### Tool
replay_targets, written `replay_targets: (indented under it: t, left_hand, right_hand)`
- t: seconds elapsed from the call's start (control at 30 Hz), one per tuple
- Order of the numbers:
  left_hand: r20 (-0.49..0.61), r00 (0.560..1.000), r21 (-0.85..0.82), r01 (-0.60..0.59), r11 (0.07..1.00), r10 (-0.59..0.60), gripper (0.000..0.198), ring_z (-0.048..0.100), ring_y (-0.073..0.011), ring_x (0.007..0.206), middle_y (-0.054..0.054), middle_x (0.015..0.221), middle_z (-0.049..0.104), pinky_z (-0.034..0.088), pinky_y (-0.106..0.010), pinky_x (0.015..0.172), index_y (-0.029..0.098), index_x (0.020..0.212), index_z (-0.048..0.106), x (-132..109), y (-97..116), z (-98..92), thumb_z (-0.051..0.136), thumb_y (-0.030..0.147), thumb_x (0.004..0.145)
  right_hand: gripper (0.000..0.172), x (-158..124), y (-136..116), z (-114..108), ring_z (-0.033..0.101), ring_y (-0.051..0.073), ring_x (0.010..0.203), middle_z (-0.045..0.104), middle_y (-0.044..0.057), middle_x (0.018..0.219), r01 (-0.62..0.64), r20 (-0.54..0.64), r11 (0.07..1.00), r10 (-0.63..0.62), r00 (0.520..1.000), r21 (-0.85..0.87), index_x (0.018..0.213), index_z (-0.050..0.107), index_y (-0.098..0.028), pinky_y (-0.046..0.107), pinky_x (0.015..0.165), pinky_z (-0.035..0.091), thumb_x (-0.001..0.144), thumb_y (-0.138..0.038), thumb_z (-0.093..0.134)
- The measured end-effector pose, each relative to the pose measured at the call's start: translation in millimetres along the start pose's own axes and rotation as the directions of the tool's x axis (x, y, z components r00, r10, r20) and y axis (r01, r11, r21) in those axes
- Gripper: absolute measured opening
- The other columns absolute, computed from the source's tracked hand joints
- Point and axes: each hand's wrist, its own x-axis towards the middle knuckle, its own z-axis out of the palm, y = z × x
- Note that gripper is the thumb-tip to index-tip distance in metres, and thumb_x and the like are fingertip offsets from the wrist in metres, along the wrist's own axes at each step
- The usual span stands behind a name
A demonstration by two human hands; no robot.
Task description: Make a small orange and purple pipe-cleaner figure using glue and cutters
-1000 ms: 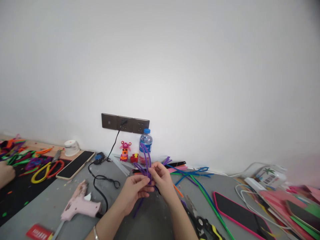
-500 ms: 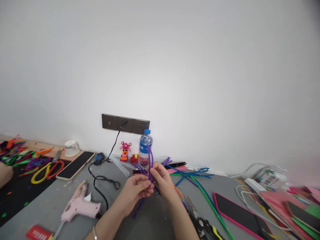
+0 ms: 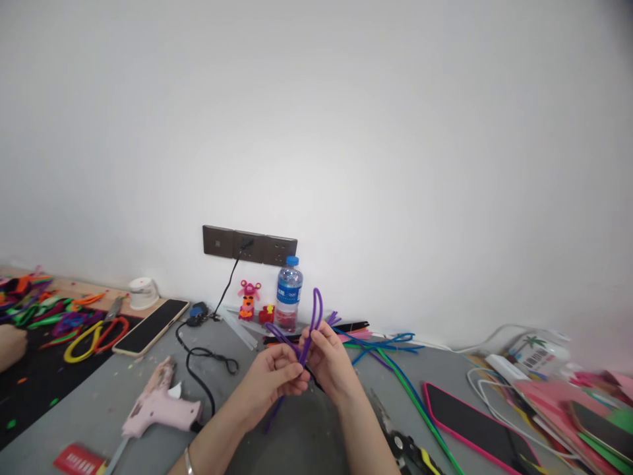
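Purple pipe cleaners (image 3: 317,305), bent into two long loops, are held up between my hands above the grey table. My left hand (image 3: 277,377) pinches them low, where the strands cross, and a loose purple end hangs below it. Higher up, my right hand (image 3: 326,356) grips the base of the upright loop between thumb and fingers. The other loop leans out to the left over my left fingers. Behind the hands stands a water bottle (image 3: 289,293) with a blue cap. More pipe cleaners (image 3: 390,340) in blue, green, pink and black lie just beyond my right hand.
A pink glue gun (image 3: 161,406), a phone (image 3: 152,326) and scissors (image 3: 96,336) lie to the left. Pliers (image 3: 398,442) and a pink-edged phone (image 3: 477,425) lie right. Small figures (image 3: 247,301) stand near the wall. Another person's hand (image 3: 10,346) is at the far left.
The upright purple loop has swung to the right and opened wider, away from in front of the bottle. My right hand has shifted slightly right with it; my left hand stays nearly in place.
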Motion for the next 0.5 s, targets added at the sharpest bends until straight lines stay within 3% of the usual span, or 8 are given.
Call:
replay_targets:
  t: [0.17,0.37,0.5]
  left_hand:
    - [0.067,0.996,0.032,0.052,0.998,-0.054,0.038,0.065,-0.0108,0.053,-0.004,0.065,0.072,0.048,-0.018,0.053,0.016,0.071,0.052,-2,-1,1.4,0.085,0.031,0.061]
    - [0.211,0.97,0.057,0.116,0.992,-0.125,0.038,0.066,-0.0135,0.051,-0.005,0.061,0.072,0.05,-0.022,0.052,0.016,0.071,0.053,-7,-6,2.5,0.086,0.03,0.06]
    - [0.254,0.962,0.019,0.104,0.994,-0.105,0.038,0.066,-0.0138,0.051,-0.004,0.058,0.071,0.051,-0.022,0.052,0.016,0.07,0.055,-10,-7,3.6,0.087,0.03,0.058]
  right_hand:
    - [0.022,-5,-9,0,0.056,0.012,0.065,0.06,-0.004,0.074,-0.012,0.076,0.992,0.002,0.997,0.129,0.073,0.062,-0.023,0.025,0.067,0.049,0.067,-0.034,0.08]
    - [0.021,-4,-14,-10,0.06,0.016,0.076,0.066,0.0,0.09,0.02,-0.002,0.984,-0.02,1.0,0.175,0.083,0.067,-0.027,0.034,0.079,0.051,0.069,-0.039,0.076]
    - [0.02,-5,-20,-9,0.06,0.016,0.076,0.065,-0.002,0.085,0.03,0.015,0.976,-0.034,0.999,0.215,0.08,0.066,-0.028,0.034,0.081,0.051,0.067,-0.039,0.076]
